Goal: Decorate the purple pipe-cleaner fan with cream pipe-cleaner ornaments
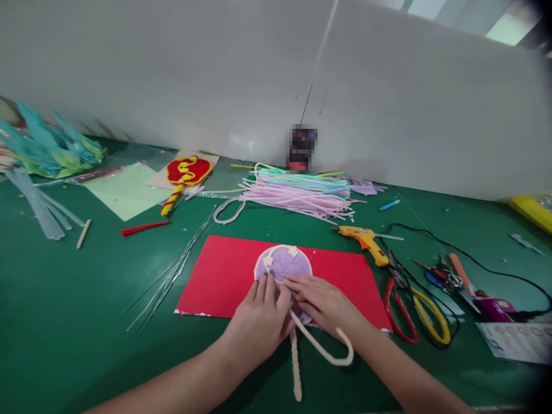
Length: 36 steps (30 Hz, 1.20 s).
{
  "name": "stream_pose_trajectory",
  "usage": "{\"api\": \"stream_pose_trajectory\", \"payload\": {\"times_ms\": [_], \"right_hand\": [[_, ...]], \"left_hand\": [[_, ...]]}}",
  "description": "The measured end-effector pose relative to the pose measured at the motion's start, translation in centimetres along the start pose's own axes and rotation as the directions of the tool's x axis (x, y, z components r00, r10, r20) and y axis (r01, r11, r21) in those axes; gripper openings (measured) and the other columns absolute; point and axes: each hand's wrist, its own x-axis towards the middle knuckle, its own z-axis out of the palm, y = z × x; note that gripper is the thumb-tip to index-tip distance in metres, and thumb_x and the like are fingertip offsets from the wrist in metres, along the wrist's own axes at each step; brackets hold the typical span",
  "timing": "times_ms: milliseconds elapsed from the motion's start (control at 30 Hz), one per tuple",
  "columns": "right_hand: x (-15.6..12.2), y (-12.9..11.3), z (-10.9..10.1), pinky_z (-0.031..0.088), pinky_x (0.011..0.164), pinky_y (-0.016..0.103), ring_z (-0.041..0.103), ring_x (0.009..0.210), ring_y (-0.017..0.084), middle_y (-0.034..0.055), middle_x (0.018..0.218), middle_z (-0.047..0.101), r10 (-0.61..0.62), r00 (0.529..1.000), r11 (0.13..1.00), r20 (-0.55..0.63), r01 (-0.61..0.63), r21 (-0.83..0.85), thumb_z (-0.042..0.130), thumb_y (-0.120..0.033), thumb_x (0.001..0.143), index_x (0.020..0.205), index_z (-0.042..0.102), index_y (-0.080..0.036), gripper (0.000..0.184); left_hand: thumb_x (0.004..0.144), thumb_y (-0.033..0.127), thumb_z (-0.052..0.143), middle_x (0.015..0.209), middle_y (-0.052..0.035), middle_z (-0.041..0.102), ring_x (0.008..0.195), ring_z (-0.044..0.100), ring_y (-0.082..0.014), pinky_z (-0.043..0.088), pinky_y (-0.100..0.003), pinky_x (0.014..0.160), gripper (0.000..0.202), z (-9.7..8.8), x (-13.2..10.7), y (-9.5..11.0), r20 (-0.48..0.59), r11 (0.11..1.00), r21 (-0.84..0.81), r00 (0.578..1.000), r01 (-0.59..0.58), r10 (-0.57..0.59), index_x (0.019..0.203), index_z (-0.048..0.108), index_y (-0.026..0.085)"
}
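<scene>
A round lilac fan (280, 261) made of pipe cleaners, edged in cream, lies at the middle of a red sheet (224, 276). Two small cream flowers (268, 261) sit on its upper part, and a twisted cream handle (295, 368) sticks out towards me. My left hand (263, 310) covers the fan's lower left, its fingers and thumb closed at a cream pipe cleaner (319, 345). From the other side my right hand (321, 302) pinches at the same strand, fingertips on the fan. Its loose end curves out below my right hand. The exact grip is partly hidden.
Behind the sheet lies a pile of pink and turquoise pipe cleaners (297, 198). A red and yellow fan (188, 170) rests at back left, thin wires (172, 276) nearer. On the right are a yellow glue gun (364, 238), pliers (399, 310), scissors (431, 316) and a black cord (487, 261).
</scene>
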Motion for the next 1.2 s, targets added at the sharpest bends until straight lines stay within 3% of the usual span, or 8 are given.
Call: {"api": "stream_pose_trajectory", "payload": {"times_ms": [167, 367, 533, 933, 1200], "right_hand": [[-0.4, 0.1, 0.8, 0.044, 0.095, 0.034, 0.051, 0.112, 0.016, 0.0087, 0.119, 0.057, -0.008, 0.998, 1.0, -0.056, 0.008, -0.013, 0.04, -0.02, 0.087, 0.119, 0.051, -0.015, 0.034], [-0.8, 0.2, 1.2, 0.043, 0.096, 0.036, 0.05, 0.113, 0.016, 0.007, 0.122, 0.056, 0.046, 0.997, 0.998, -0.062, -0.043, 0.041, 0.042, -0.023, 0.088, 0.122, 0.049, -0.019, 0.035], [-0.7, 0.1, 0.9, 0.042, 0.097, 0.036, 0.05, 0.114, 0.016, 0.0049, 0.123, 0.055, 0.074, 0.996, 0.994, -0.056, -0.069, 0.086, 0.044, -0.026, 0.087, 0.124, 0.047, -0.024, 0.037], [-0.6, 0.6, 1.0, 0.04, 0.098, 0.036, 0.049, 0.115, 0.015, 0.0023, 0.122, 0.055, 0.132, 0.991, 0.965, -0.027, -0.122, 0.233, 0.047, -0.028, 0.086, 0.119, 0.052, -0.028, 0.033], [0.1, 0.0, 0.5, 0.042, 0.096, 0.034, 0.054, 0.109, 0.015, 0.0005, 0.109, 0.064, 0.206, 0.978, 0.916, -0.042, -0.178, 0.36, 0.053, -0.024, 0.082, 0.087, 0.064, -0.024, 0.012]], "left_hand": [[0.081, 0.041, 0.039, 0.106, -0.0263, 0.059, 0.099, 0.057, -0.0336, 0.049, -0.043, 0.078, 0.042, 0.6, 0.3, 0.2, -0.132, 0.999, 0.0, 0.991, 0.033, -0.032, 0.099, 0.053, 0.006], [0.078, 0.021, 0.039, 0.101, -0.0193, 0.063, 0.093, 0.061, -0.0272, 0.051, -0.038, 0.077, 0.024, 0.7, 0.3, -0.2, -0.206, 0.998, -0.025, 0.977, 0.053, -0.058, 0.089, 0.057, 0.009], [0.078, 0.017, 0.041, 0.102, -0.0166, 0.064, 0.094, 0.061, -0.0241, 0.052, -0.035, 0.079, 0.021, 0.4, 0.0, -1.0, -0.236, 0.999, -0.04, 0.972, -0.001, -0.008, 0.089, 0.057, 0.009], [0.082, 0.014, 0.041, 0.116, -0.0138, 0.057, 0.106, 0.055, -0.022, 0.047, -0.035, 0.088, 0.018, 0.2, -0.9, -3.8, -0.061, 0.972, -0.015, 0.971, -0.233, 0.232, 0.092, 0.055, 0.015], [0.083, 0.013, 0.039, 0.114, -0.0184, 0.057, 0.108, 0.054, -0.0228, 0.044, -0.036, 0.089, 0.017, 0.1, -0.8, -5.0, -0.083, 0.915, 0.086, 0.912, -0.394, 0.401, 0.097, 0.049, 0.016]]}}
